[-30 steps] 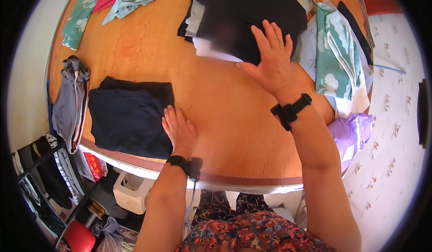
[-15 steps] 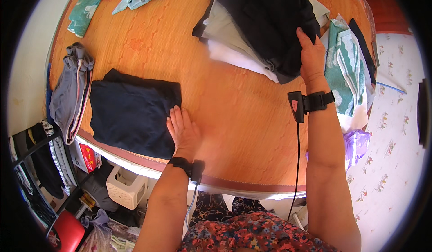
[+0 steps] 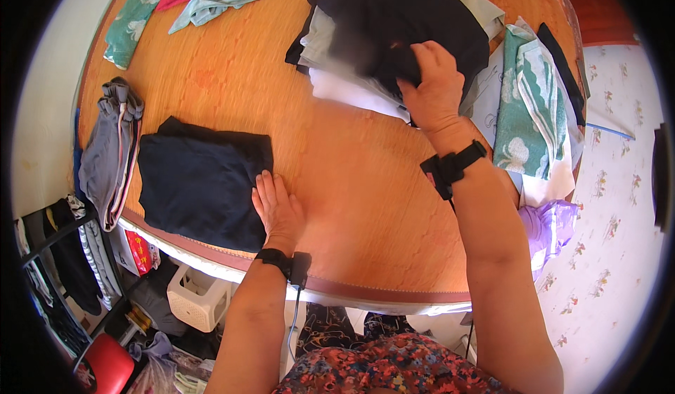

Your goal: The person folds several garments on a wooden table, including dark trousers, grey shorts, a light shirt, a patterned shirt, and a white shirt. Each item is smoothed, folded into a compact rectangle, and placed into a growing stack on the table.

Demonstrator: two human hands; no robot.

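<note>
Left hand [image 3: 281,211] on folded navy garment [image 3: 204,179], right hand [image 3: 436,88] on black garment [image 3: 380,21].
Left extended, gripping nothing, navy just leftward; right curled, can't tell if gripping, black under and beyond it.

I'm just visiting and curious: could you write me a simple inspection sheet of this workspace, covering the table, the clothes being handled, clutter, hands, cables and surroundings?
Surface: wood-look table with a curved near edge.
Job's things: folded dark garment at left; clothes pile farther back, black garment on top.
Clutter: grey garment at the left edge; green patterned cloth and purple item at right.
Hands: left hand touches the dark garment's right side, fingers extended; right hand is on the black garment, grip unclear.
Cables: a thin cable hangs from the left wristband.
Surroundings: pale plastic stool and red seat at lower left.
</note>
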